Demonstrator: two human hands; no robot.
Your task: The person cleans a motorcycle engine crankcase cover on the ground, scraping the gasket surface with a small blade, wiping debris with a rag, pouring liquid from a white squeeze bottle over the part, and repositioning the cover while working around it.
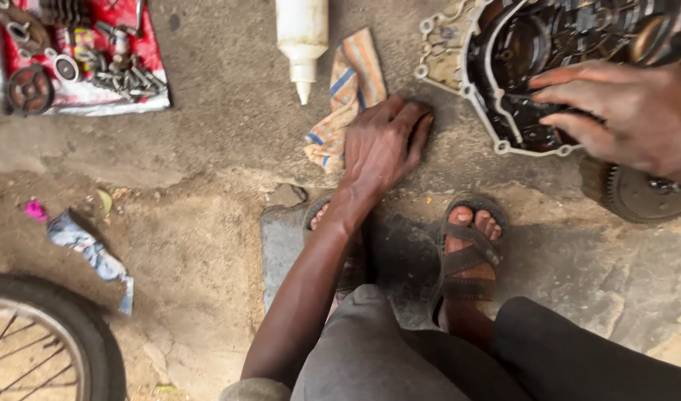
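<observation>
Left hand (385, 145) on ground; right hand (623, 111) in engine case (459, 56).

Upper left of the frame there's a red cloth (151, 52) spread on the ground, loaded with gears, bolts and a dark sprocket (29, 90). Top middle, a white squeeze bottle (302, 33) lies with its nozzle pointing down the frame. Lower left corner shows a spoked wheel with tyre (73, 327), and just above it a crumpled bluish wrapper (88, 249) plus a tiny pink scrap (35, 210). At the right edge, a toothed gear (641, 194) sits flat on the concrete.
</observation>
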